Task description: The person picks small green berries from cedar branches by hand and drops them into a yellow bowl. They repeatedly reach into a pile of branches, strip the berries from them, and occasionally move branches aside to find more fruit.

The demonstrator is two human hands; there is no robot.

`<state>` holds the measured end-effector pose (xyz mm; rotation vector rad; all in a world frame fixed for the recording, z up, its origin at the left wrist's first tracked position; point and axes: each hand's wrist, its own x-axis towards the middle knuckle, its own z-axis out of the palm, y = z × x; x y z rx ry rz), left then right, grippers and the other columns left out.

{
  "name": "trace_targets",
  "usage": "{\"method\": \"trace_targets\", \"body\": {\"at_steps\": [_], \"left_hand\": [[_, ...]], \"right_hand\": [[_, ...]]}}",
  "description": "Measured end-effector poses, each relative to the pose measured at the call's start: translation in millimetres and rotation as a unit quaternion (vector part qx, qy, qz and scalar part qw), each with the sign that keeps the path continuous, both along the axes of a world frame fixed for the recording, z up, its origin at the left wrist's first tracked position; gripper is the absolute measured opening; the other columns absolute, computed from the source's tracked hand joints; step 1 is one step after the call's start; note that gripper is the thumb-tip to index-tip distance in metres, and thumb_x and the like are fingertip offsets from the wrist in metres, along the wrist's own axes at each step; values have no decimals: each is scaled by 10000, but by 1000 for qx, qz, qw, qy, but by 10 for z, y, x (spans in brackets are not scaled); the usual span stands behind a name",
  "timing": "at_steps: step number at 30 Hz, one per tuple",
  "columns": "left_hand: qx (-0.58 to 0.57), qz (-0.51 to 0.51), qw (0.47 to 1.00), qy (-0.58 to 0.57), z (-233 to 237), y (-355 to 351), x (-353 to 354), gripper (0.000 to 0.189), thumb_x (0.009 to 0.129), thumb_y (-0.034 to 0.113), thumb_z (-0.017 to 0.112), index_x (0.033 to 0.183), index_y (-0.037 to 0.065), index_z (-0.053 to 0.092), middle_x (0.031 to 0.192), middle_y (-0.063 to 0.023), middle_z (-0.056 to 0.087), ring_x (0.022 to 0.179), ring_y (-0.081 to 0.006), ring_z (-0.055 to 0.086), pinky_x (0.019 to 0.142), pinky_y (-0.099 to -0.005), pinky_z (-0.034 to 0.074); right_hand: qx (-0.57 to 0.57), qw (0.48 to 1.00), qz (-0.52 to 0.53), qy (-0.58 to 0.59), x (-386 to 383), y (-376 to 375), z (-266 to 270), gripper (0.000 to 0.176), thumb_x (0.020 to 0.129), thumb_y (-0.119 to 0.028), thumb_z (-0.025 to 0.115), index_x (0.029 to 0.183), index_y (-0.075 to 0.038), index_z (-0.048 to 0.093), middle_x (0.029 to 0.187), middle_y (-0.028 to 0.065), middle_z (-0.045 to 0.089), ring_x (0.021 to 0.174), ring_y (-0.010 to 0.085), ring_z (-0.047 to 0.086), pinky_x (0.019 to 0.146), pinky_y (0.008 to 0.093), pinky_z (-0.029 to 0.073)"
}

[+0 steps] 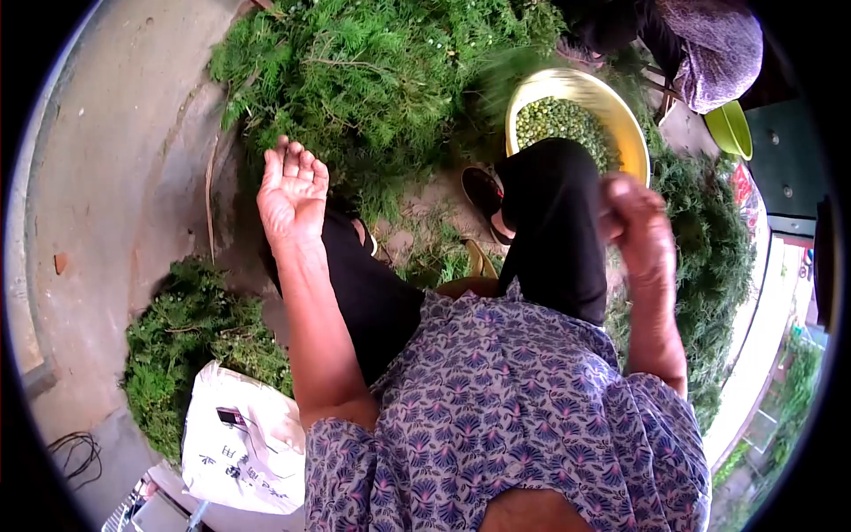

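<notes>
My left hand (295, 191) is raised palm up beside my left knee. Its fingers are loosely bent and a little apart, with nothing in them. Beyond it lies a big heap of cut evergreen branches (372, 89). My right hand (640, 226) is at the outer side of my right knee, its fingers bent and smeared by motion; whether it holds anything does not show. Just past that knee stands a yellow basin (631, 115), partly hidden by the leg. Small round green cones or berries (554, 122) lie inside it.
More branches are heaped at the right (709, 239) and lower left (191, 341). A white sack (239, 443) lies near my left elbow. Another person in patterned cloth (718, 49) is at the top right, near a green tub (731, 130) and a dark cabinet (784, 160).
</notes>
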<state>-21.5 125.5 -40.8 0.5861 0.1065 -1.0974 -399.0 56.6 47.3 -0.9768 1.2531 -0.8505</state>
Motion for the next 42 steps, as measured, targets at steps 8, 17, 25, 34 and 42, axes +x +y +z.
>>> {"method": "trace_targets", "body": {"at_steps": [8,17,25,34,42], "left_hand": [[-63,-15,998,-19,34,172,163,238,877,248,533,1018,55,543,815,-15,537,699,-141,478,690,-304,421],[-134,-12,990,-41,127,451,214,266,901,237,473,1038,14,518,796,-19,499,682,-124,439,691,-302,376],[-116,2,992,-48,66,533,217,235,900,229,483,1022,36,537,788,-23,527,671,-132,464,669,-294,389],[-32,38,999,3,-57,362,343,196,928,237,433,929,65,527,719,27,496,601,-101,451,617,-282,386],[-10,10,1000,19,155,-385,560,154,916,205,464,871,68,520,657,34,456,540,-89,371,583,-261,359]], "right_hand": [[-234,899,-364,-72,-2335,-476,-576,184,890,-123,503,953,44,546,860,133,623,707,194,614,584,236,503],[-290,934,-209,-22,-60,-357,-524,222,840,-41,561,1048,36,577,880,116,628,707,165,622,589,238,497],[-275,953,-116,-49,276,-355,-714,169,856,-2,523,1006,39,589,773,68,611,660,113,590,574,209,477],[-284,956,-77,-5,612,-290,-508,174,856,-16,524,1010,34,587,741,50,602,630,91,568,558,192,448],[-6,995,-58,-85,1643,-699,-1209,114,845,-31,523,917,27,589,718,53,597,534,128,565,447,230,421]]}}
